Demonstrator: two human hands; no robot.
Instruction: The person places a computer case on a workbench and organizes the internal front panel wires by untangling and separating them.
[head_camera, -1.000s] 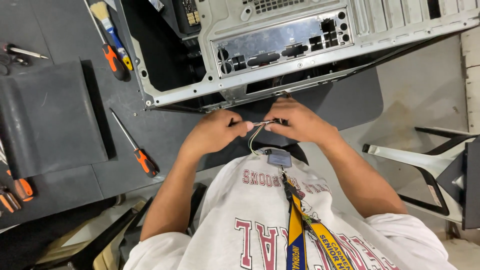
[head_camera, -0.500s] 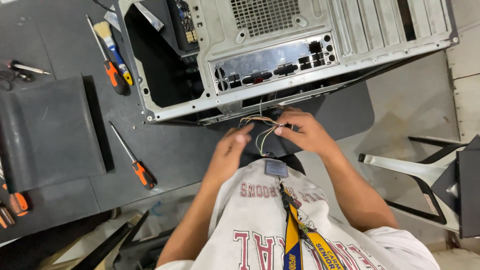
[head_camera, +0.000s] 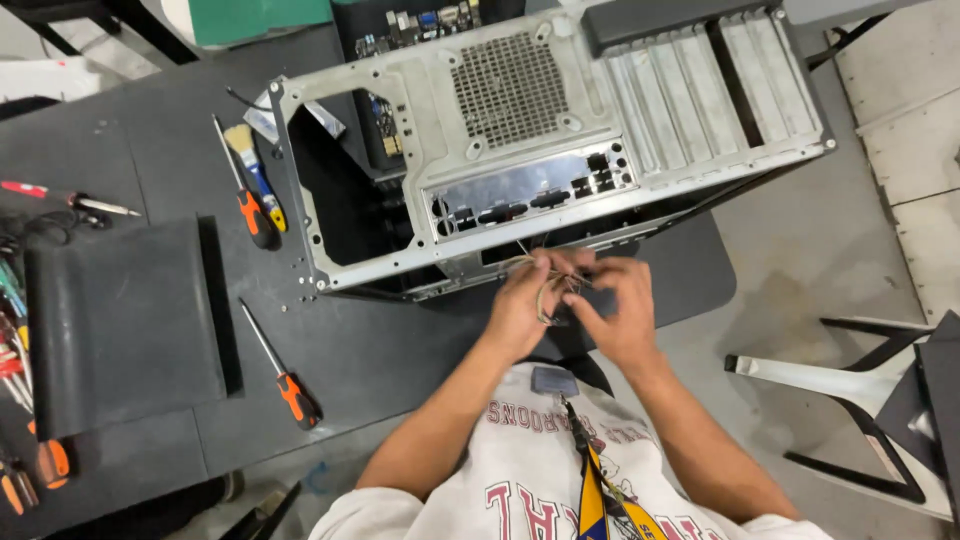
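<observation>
A grey metal computer case (head_camera: 560, 130) lies on its side on the dark table (head_camera: 370, 350), its rear panel with fan grille and port plate facing up. Just below its near edge, my left hand (head_camera: 522, 305) and my right hand (head_camera: 620, 310) are together, both pinching a small bundle of thin tan wires (head_camera: 548, 290) that loops between the fingers. The wires' far ends run toward the case and are partly hidden by my fingers.
An orange-handled screwdriver (head_camera: 285, 375) lies left of my arms. Another screwdriver (head_camera: 250, 205) and a brush (head_camera: 255, 170) lie by the case's left side. A black panel (head_camera: 120, 320) and more tools (head_camera: 20, 330) sit at the left edge. A chair base (head_camera: 850, 390) stands on the floor at right.
My hands have come together again on the wires, close under the case edge. The view has tilted up, showing more of the case's rear panel.
</observation>
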